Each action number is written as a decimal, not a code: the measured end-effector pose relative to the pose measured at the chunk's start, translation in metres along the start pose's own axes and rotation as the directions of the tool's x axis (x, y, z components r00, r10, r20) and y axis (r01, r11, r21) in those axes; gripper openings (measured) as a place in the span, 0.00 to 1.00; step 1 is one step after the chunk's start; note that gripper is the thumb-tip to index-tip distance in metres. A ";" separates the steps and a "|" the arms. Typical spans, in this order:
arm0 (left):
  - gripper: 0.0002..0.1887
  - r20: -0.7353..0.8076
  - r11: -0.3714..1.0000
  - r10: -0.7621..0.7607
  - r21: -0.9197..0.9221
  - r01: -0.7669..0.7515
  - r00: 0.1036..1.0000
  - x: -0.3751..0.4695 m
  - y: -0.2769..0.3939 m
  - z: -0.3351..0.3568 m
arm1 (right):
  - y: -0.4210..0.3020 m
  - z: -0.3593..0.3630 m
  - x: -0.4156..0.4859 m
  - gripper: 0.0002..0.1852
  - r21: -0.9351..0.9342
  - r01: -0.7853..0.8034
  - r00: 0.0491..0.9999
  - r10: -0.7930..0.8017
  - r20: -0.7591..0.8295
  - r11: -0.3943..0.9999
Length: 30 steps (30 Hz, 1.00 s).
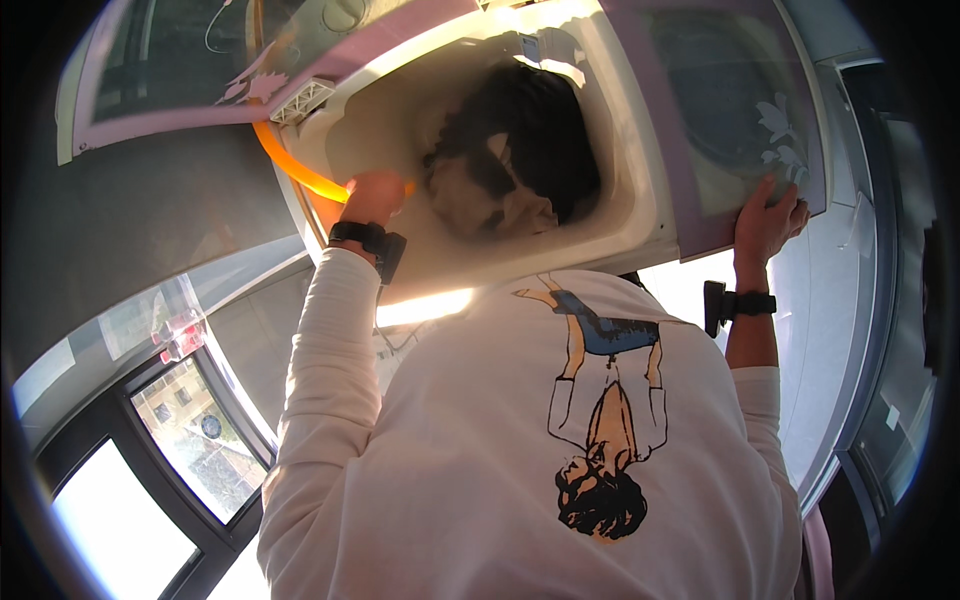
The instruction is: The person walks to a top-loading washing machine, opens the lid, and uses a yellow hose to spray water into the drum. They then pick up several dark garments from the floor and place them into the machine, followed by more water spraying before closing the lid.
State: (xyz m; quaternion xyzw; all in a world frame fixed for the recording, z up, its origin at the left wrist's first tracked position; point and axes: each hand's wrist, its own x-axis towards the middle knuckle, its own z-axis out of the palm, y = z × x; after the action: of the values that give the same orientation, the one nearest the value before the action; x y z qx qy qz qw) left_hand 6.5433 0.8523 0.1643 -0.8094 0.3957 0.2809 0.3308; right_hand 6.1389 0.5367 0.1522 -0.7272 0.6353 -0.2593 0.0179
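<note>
My left hand [377, 196] grips an orange hose [300, 171] near its end, over the left side of a cream plastic tub [412, 262] of what looks like a twin-tub washing machine. Dark and beige clothes [544, 142] lie in a heap inside the tub. On the right, my right hand [770, 217] rests on the lower edge of a see-through lid with a purple frame [709, 225] and white flower prints; a round opening shows faintly beneath it. Its fingers are spread on the lid's corner. Both wrists wear black bands.
Another purple-framed see-through lid [172, 120] stands at the upper left, with the hose passing by its edge. A small white plastic grille [303, 101] sits at the tub's rim. Dark-framed windows [202, 439] are at the lower left, a pale wall at the right.
</note>
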 end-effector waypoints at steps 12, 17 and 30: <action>0.16 -0.033 0.998 0.024 -0.055 -0.026 0.999 0.012 0.000 0.003 | 0.003 0.002 0.000 0.32 0.024 -0.008 1.000 0.009 -0.013 1.000; 0.21 -0.288 0.971 0.126 -0.161 -0.177 0.949 0.000 0.001 -0.006 | 0.001 0.001 0.000 0.32 0.013 -0.009 1.000 0.009 -0.013 1.000; 0.20 -0.522 0.954 0.109 -0.184 -0.236 0.846 -0.032 0.004 -0.028 | -0.004 -0.002 -0.001 0.33 -0.017 -0.028 1.000 0.028 -0.007 0.999</action>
State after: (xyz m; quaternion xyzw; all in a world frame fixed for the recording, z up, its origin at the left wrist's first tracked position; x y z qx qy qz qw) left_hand 6.5285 0.8438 0.2036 -0.8493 0.5032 0.1333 0.0878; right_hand 6.1422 0.5388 0.1549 -0.7173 0.6478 -0.2563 0.0132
